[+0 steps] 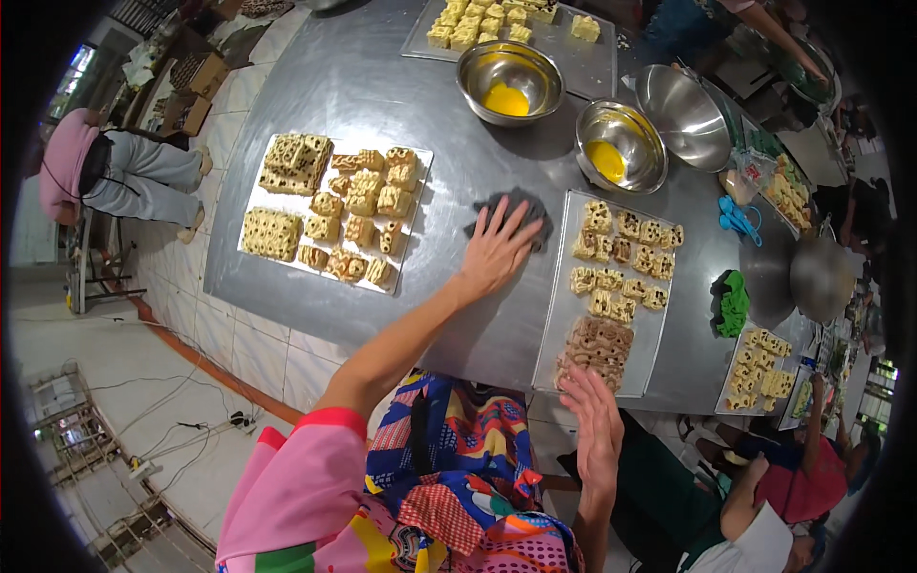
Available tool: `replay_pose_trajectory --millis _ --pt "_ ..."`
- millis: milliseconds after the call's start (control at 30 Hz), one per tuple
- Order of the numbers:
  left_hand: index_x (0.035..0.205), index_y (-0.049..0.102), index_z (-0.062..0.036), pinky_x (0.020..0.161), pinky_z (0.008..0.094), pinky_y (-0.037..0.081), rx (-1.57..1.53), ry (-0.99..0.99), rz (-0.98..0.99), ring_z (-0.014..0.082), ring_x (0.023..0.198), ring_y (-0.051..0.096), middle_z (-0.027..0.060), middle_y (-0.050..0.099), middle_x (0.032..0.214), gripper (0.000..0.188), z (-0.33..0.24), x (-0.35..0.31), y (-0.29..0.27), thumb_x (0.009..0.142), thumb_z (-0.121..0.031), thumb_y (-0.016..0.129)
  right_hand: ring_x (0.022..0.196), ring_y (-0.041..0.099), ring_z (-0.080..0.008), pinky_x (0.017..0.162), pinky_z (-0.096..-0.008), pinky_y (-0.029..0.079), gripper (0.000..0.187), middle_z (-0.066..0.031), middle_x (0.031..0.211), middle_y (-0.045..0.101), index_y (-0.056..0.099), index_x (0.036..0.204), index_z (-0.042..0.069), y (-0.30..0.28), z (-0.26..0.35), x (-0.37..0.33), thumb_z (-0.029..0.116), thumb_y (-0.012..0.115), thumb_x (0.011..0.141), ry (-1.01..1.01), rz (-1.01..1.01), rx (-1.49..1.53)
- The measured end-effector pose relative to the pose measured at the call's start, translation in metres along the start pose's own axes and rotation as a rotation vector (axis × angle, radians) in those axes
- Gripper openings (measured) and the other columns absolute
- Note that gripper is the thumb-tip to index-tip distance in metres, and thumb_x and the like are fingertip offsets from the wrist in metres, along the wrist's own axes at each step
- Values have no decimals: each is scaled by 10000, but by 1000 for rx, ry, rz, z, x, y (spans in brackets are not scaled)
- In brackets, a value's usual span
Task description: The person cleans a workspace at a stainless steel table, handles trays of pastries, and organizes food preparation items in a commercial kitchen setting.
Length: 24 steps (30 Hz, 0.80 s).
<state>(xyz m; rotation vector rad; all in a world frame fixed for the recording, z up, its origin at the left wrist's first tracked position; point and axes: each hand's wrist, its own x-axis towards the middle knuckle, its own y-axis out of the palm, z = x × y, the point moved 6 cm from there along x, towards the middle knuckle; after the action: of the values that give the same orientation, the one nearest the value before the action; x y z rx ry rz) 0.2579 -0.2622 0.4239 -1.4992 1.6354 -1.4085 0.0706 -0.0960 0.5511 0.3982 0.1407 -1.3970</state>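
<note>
My left hand [499, 244] lies flat with spread fingers on a crumpled dark grey cloth [537, 229] on the metal table [449, 329]. My right hand [594, 420] is held out at the near edge of the right tray [546, 358], fingers extended and nothing in them. Its fingertips are close to a brown block with a wavy surface [597, 346]; I cannot tell whether they touch it. Farther up that tray are several small pale yellow pieces with dark spots [621, 250]. On the left, a white board [406, 244] carries patterned yellow blocks [270, 235] and smaller cut pieces [363, 193].
Two steel bowls [468, 72] with yellow liquid [506, 99] stand at the far side, beside a larger steel bowl [695, 115]. Blue tools [735, 220] and a green cloth [733, 304] lie to the right. Other people [812, 468] are at the right; one person [124, 172] bends over at the left.
</note>
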Motion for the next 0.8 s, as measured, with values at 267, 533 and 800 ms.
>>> replay_pose_trajectory --millis 267,533,800 --pt "1269 439 -130 1038 466 268 -98 -13 -49 363 1283 277 161 330 1379 510 59 141 46 768 -44 483 1113 511 -299 933 -384 393 421 -203 1222 499 411 1269 -45 -5 -5 -4 247 341 974 70 -223 64" --pt "1302 408 -116 1079 476 195 -469 32 -82 360 1314 234 172 260 1416 460 73 211 77 844 -118 379 1082 536 -286 923 -398 419 385 -206 1172 534 417 1242 -69 -3 -3 5 197 365 968 42 -295 136" --pt "1272 438 -100 1078 479 198 -388 -82 -72 354 1313 238 156 304 1398 437 74 201 56 839 -156 449 1113 506 -255 943 -364 400 437 -168 1184 524 417 1261 -55 16 0 -2 271 370 974 72 -193 87"
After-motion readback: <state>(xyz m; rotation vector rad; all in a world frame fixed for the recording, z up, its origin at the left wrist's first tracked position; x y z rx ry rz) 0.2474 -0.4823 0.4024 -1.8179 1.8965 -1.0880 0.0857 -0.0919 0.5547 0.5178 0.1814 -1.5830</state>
